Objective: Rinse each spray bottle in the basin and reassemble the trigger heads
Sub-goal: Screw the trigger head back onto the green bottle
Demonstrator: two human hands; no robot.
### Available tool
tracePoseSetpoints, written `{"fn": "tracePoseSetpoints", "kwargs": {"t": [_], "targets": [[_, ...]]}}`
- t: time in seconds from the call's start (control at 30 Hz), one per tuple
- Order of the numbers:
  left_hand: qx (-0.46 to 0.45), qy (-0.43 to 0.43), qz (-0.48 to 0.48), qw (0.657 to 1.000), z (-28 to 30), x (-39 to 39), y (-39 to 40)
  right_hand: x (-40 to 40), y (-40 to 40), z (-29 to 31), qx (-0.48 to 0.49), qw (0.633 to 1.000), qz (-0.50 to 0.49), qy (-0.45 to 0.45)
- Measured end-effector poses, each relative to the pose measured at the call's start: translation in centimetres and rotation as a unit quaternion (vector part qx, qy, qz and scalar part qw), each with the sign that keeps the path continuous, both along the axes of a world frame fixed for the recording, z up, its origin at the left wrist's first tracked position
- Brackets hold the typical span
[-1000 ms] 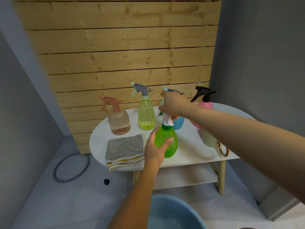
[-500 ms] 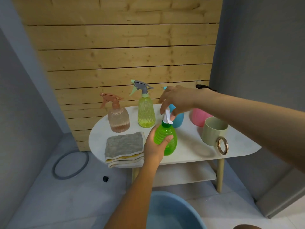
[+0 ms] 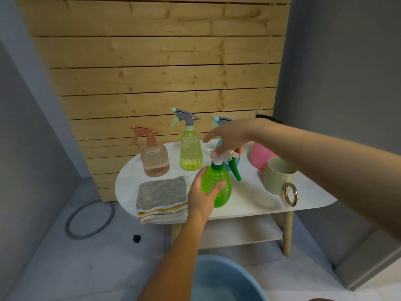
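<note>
We steady the green bottle (image 3: 217,187) in our left hand (image 3: 202,196)'s grip while our right hand (image 3: 230,137) grips its trigger head (image 3: 225,158); next we likely twist it.

**Bare arms, no sleeves in sight**

Seen from above: two bare forearms, uncovered from wrist to frame edge, with no sleeve, cuff, glove, watch, bracelet or ring showing. Left hand (image 3: 202,197) narrow at the wrist, short rounded nail visible on the thumb. Right hand (image 3: 230,137) broader in view, forearm thick and smooth, filling the right side. Fingers (image 3: 208,139) slender, nails unpainted where visible. No marks or tattoos apparent.
</note>
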State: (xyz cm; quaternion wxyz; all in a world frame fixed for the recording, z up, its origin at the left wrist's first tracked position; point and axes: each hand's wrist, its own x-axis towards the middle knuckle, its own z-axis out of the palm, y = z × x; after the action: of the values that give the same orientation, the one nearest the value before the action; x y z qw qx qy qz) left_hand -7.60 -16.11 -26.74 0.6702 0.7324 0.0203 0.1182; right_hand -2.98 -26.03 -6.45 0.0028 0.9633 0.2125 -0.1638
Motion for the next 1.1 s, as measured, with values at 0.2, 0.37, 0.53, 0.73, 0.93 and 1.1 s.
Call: {"fn": "tracePoseSetpoints", "kwargs": {"t": [0.2,0.37,0.53,0.73,0.93,1.1], "targets": [[0.007,-0.004,-0.001,1.0,0.2,0.0,-0.1,0.4,1.1,-1.7,0.037,0.999,-0.033,0.015],[0.014,0.01,0.009,1.0,0.2,0.0,-0.1,0.7,-1.1,-0.4,0.206,0.948,-0.05,0.238],[0.013,0.012,0.007,1.0,0.5,-0.1,-0.3,0.5,-1.9,-0.9,0.067,0.997,0.043,-0.013],[0.026,0.016,0.006,1.0,0.4,0.0,0.0,1.9,0.3,-3.4,0.127,0.981,-0.125,-0.082],[0.028,0.014,0.004,0.999,0.4,0.1,0.0,0.6,-1.1,-2.0,0.053,0.976,-0.019,-0.209],[0.009,0.007,0.0,1.0,0.3,0.0,0.0,1.4,-0.9,-1.7,-0.106,0.97,0.187,-0.113]]}}
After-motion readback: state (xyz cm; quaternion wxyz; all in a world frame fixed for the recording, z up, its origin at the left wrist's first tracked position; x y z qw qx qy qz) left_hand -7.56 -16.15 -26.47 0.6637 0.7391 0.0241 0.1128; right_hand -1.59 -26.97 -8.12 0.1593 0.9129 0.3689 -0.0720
